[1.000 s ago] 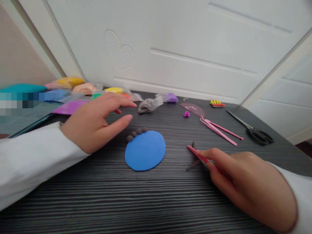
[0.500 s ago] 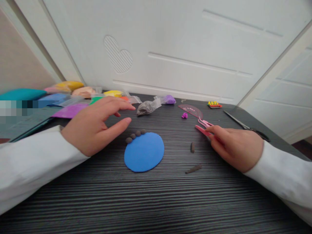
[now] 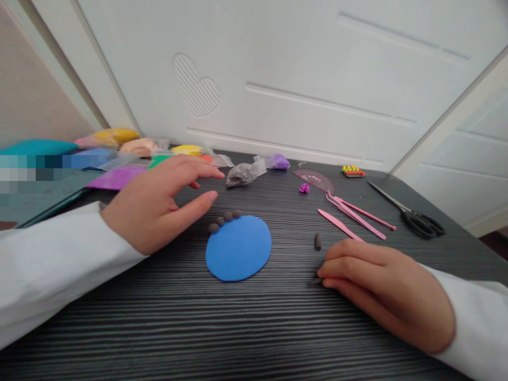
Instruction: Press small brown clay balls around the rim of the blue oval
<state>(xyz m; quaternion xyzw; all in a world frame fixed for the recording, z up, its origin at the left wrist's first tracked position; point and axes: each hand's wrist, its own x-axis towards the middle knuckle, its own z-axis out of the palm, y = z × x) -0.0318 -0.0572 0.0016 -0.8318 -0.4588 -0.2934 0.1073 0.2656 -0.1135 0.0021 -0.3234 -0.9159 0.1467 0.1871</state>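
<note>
My left hand [image 3: 166, 203] hovers with thumb and fingers apart, to the left of a flat blue clay disc [image 3: 240, 251]. Several small grey-brown clay balls [image 3: 221, 221] line the disc's upper left edge. At the right, my right hand [image 3: 381, 293] pinches a thin dark clay strip [image 3: 315, 282] lying on the table; the fingers hide most of it. A short dark clay roll [image 3: 318, 242] lies just above those fingertips. Beyond the right hand rest a pink clay knife [image 3: 339, 224] and pink tweezers [image 3: 359, 218].
Black scissors [image 3: 420, 222] lie at the right. A clear protractor [image 3: 315, 180], a purple clay lump [image 3: 304, 188] and a small yellow-orange clay piece [image 3: 352, 171] lie farther back. Bagged grey clay [image 3: 243, 175] and several colourful clay packs line the rear left, before a white panel [image 3: 278, 47].
My right hand has left the pink tools and come toward me, down to the dark clay strip, pinching it. My left hand stays nearly still. The view has shifted slightly.
</note>
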